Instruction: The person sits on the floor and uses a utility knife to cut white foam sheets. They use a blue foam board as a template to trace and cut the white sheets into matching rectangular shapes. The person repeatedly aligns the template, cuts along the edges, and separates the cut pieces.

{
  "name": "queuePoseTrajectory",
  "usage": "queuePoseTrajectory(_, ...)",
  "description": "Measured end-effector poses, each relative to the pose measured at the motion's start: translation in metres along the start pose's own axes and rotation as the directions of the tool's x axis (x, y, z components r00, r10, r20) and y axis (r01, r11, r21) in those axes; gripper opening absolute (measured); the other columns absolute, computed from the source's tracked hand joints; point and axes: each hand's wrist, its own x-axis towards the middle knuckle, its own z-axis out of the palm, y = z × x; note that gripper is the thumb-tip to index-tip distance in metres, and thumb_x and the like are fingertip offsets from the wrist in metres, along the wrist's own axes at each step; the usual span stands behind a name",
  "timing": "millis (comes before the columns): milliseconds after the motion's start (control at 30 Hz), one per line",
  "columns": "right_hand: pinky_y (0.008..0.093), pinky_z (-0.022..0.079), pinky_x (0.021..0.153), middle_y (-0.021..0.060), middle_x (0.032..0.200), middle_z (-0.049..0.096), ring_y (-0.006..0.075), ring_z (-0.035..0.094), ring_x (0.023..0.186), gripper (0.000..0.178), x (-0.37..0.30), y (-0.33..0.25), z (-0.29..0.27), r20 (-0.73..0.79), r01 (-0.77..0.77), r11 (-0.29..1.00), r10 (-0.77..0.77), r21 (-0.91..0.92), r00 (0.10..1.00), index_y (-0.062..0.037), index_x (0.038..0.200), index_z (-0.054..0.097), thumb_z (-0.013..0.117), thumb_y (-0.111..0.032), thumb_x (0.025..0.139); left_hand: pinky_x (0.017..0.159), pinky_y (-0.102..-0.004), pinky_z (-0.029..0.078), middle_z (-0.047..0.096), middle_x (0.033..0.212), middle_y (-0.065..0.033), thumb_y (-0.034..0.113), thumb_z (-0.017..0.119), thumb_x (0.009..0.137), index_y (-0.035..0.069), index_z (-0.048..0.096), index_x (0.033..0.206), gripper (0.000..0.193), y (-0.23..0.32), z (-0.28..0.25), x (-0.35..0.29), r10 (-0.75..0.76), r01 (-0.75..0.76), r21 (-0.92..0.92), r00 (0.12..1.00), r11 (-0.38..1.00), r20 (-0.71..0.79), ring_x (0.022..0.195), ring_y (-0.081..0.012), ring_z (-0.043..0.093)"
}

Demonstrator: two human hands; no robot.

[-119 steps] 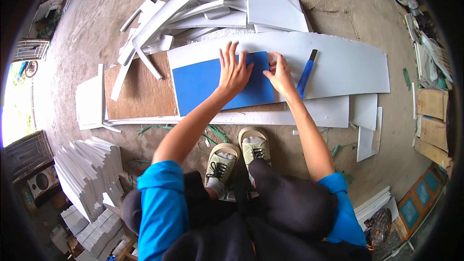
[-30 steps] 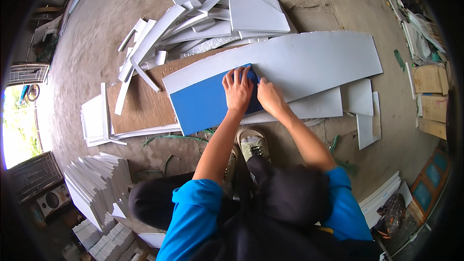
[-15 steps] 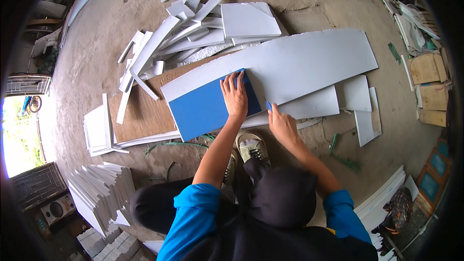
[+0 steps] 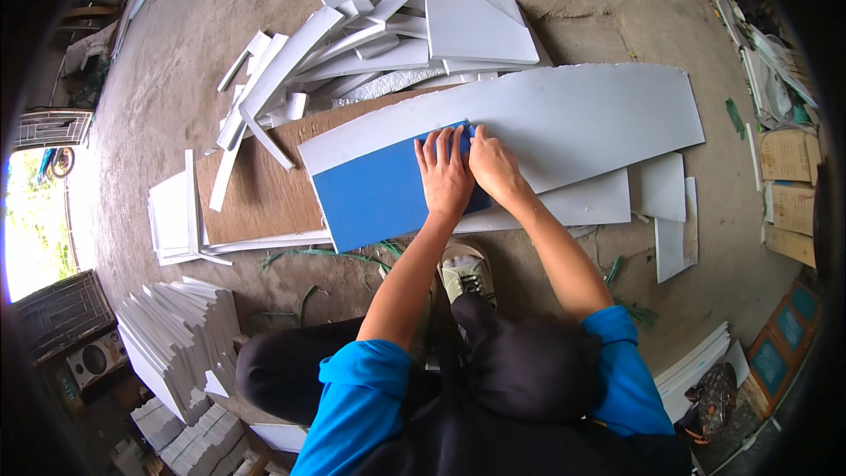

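A flat blue rectangular panel (image 4: 366,198) lies on a long white foam-like board (image 4: 599,115), close to the board's left end. My left hand (image 4: 448,178) presses on the panel, fingers stretched out near its right edge. Closed around a small blue cutter (image 4: 471,130), my right hand (image 4: 496,165) is right beside the left one, at the panel's far right corner. Most of the cutter is hidden by my fingers. Beneath the white board lie a brown wooden board (image 4: 256,185) and more white sheets (image 4: 590,198).
Beyond the boards is a heap of white offcut strips (image 4: 291,66) with a squarish white piece (image 4: 480,31). A stack of white sheets (image 4: 181,335) stands at the lower left. Cardboard boxes (image 4: 789,157) line the right side. Green string (image 4: 317,253) lies on the floor.
My right hand has moved away from me and left with the cutter, from the board's near edge to the panel's far corner. My left hand still presses on the panel.
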Motion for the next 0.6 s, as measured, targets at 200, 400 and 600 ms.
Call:
queuePoseTrajectory(200,0.0477,0.049,0.065,0.0294,0.075,0.058,0.0443,0.058,0.075,0.025,0.002,-0.004,-0.006,-0.001,-0.010,1.000,0.010,0.003,1.000,0.0088,0.098,0.042,0.038,-0.013,0.086,0.105,-0.0488,0.016,0.042,0.120,-0.0081,0.018,0.050,0.080,0.008,0.042,0.123,0.045,0.002,0.000,0.001,0.005,-0.005,0.009,1.000,1.000,0.027,0.119,-0.0264,0.033)
queuePoseTrajectory(400,0.0472,0.049,0.065,0.0298,0.075,0.058,0.0439,0.059,0.075,0.023,0.000,-0.003,-0.004,-0.027,0.018,1.000,-0.019,-0.014,0.999,0.0086,0.094,0.044,0.038,-0.011,0.084,0.106,-0.0488,0.014,0.040,0.121,-0.0083,0.019,0.053,0.077,0.009,0.039,0.125,0.052,-0.001,0.001,0.000,0.007,-0.008,0.019,0.999,1.000,0.039,0.120,-0.0274,0.030)
queuePoseTrajectory(600,0.0463,0.049,0.064,0.0314,0.074,0.058,0.0430,0.060,0.070,0.026,0.010,-0.001,-0.002,0.024,-0.005,0.999,0.004,0.048,1.000,0.0108,0.096,0.043,0.037,-0.011,0.082,0.105,-0.0491,0.016,0.043,0.120,-0.0075,0.018,0.051,0.078,0.009,0.042,0.124,0.047,0.003,-0.001,0.000,0.009,-0.010,0.008,1.000,1.000,0.022,0.119,-0.0263,0.034)
